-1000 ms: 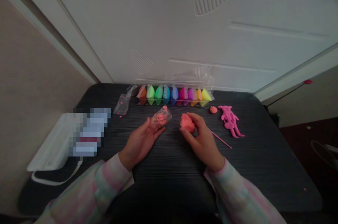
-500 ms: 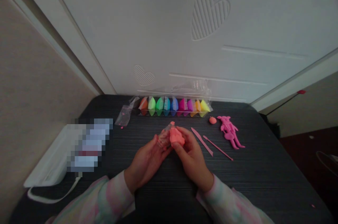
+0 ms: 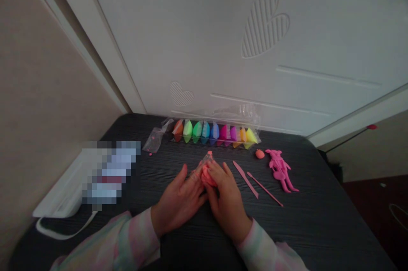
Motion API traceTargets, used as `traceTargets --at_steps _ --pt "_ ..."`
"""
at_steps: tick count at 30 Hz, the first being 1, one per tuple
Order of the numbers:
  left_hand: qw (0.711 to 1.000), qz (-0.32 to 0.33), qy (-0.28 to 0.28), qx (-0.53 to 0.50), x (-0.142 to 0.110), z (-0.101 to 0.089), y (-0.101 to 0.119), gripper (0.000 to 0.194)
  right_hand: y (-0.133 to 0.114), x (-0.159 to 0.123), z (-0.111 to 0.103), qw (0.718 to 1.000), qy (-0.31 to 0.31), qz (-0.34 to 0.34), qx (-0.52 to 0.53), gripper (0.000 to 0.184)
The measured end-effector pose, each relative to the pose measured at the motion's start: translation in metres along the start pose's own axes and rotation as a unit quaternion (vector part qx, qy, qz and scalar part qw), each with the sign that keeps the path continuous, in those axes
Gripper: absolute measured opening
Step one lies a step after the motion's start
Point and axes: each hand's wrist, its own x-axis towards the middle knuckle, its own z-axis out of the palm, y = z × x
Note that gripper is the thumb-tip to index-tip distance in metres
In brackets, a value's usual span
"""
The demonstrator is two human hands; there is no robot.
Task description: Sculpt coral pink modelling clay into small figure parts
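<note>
Over the middle of the table, a coral-pink lump of modelling clay (image 3: 208,177) is pressed between my two hands. My right hand (image 3: 228,201) is closed on it, with its fingers bent over the top. My left hand (image 3: 179,203) has its thumb raised and its fingers against a clear plastic wrapper (image 3: 208,157) smeared with the same coral clay. The hands touch at the fingers and partly hide both clay and wrapper. To the right of my right hand lie a pink plastic modelling knife (image 3: 246,179) and a thin pink stick tool (image 3: 265,189).
Clear packs of coloured clay (image 3: 205,132) form a row along the back. A torn plastic packet (image 3: 153,140) lies back left. At right are a small coral ball (image 3: 259,154) and pink figure-shaped pieces (image 3: 280,171). A white case (image 3: 60,194) and blurred phone stand left.
My right hand brought the clay leftward against the wrapper in my left hand. Its fingers now fold over the clay. The left thumb has lifted off the wrapper. The view also shifted.
</note>
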Motion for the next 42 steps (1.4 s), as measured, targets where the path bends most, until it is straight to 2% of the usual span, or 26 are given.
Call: traceTargets --at_steps 2,4,6,7,9,11,12,13,14,16,18,19,21,23,26,28,30,31,33,35,36,37,38,39,40,42 --pt "1.0 -0.003 -0.004 0.007 -0.001 -0.001 0.001 0.051 0.0 0.001 0.003 1.0 -0.005 0.003 -0.005 0.045" --pt "1.0 0.005 0.0 0.021 -0.001 -0.003 0.002 0.045 -0.001 0.003 0.003 0.999 0.0 0.027 0.035 0.044" --pt "0.999 0.017 0.011 0.034 0.0 -0.006 0.005 0.04 -0.002 0.005 0.0 0.989 0.007 0.092 0.115 0.039" --pt "0.999 0.02 0.014 0.035 0.001 -0.007 0.006 0.04 -0.002 0.007 -0.003 0.975 0.013 0.139 0.17 0.036" --pt "0.999 0.018 0.008 0.028 0.001 -0.009 0.009 0.041 -0.001 0.011 -0.009 0.922 0.045 0.232 0.307 0.027" --pt "1.0 0.015 -0.002 0.019 0.002 -0.009 0.012 0.042 0.002 0.013 -0.015 0.848 0.094 0.289 0.434 0.025" --pt "1.0 0.016 -0.002 0.016 0.001 -0.009 0.013 0.042 0.004 0.014 -0.017 0.823 0.12 0.303 0.465 0.026" --pt "1.0 0.02 0.002 0.011 0.001 -0.008 0.014 0.042 0.006 0.014 -0.019 0.819 0.14 0.309 0.463 0.026" --pt "1.0 0.023 0.008 0.005 0.001 -0.007 0.014 0.043 0.007 0.012 -0.019 0.838 0.149 0.304 0.428 0.025" --pt "0.999 0.026 0.013 -0.012 -0.001 -0.005 0.014 0.044 0.006 0.008 -0.019 0.915 0.138 0.239 0.294 0.027" --pt "0.999 0.023 0.009 -0.03 -0.002 -0.002 0.013 0.046 0.001 0.004 -0.016 0.978 0.091 0.108 0.154 0.032" --pt "0.999 0.021 0.007 -0.036 -0.002 0.0 0.012 0.049 -0.003 0.003 -0.014 0.992 0.066 0.043 0.1 0.034" --pt "0.999 0.02 0.007 -0.045 -0.003 0.003 0.01 0.056 -0.011 0.002 -0.009 0.999 0.028 -0.033 0.029 0.035" --pt "0.998 0.017 0.01 -0.052 -0.004 0.004 0.009 0.06 -0.016 0.004 -0.006 0.999 0.01 -0.045 -0.011 0.033" --pt "0.998 0.012 0.021 -0.054 -0.003 0.005 0.008 0.058 -0.018 0.008 -0.002 1.0 0.008 -0.019 -0.01 0.028" --pt "0.998 0.016 0.039 -0.048 -0.002 0.004 0.009 0.055 -0.016 0.011 -0.001 0.998 0.001 0.038 0.046 0.024" --pt "0.997 0.024 0.054 -0.04 0.0 0.003 0.01 0.05 -0.012 0.013 -0.002 0.977 -0.011 0.141 0.157 0.021" --pt "0.997 0.028 0.056 -0.038 0.001 0.003 0.01 0.048 -0.01 0.014 -0.004 0.952 -0.013 0.199 0.233 0.02" --pt "0.998 0.03 0.045 -0.035 0.002 0.0 0.011 0.047 -0.005 0.015 -0.007 0.867 0.01 0.295 0.401 0.023" --pt "0.999 0.026 0.029 -0.019 0.003 -0.003 0.012 0.048 0.0 0.016 -0.012 0.772 0.055 0.344 0.532 0.027" --pt "0.999 0.025 0.023 0.001 0.002 -0.005 0.013 0.049 0.003 0.016 -0.015 0.739 0.08 0.355 0.567 0.027" --pt "0.999 0.03 0.018 0.03 0.002 -0.006 0.013 0.05 0.007 0.015 -0.018 0.72 0.106 0.365 0.58 0.027" --pt "0.996 0.042 0.014 0.071 0.001 -0.006 0.013 0.05 0.01 0.015 -0.021 0.717 0.132 0.374 0.574 0.027" --pt "0.991 0.061 0.011 0.122 0.0 -0.006 0.013 0.049 0.013 0.015 -0.024 0.726 0.156 0.381 0.551 0.027" --pt "0.981 0.083 0.009 0.176 -0.001 -0.006 0.013 0.046 0.016 0.014 -0.027 0.747 0.178 0.383 0.514 0.027" --pt "0.955 0.117 0.015 0.272 -0.003 -0.004 0.012 0.041 0.019 0.013 -0.031 0.806 0.197 0.368 0.419 0.028"
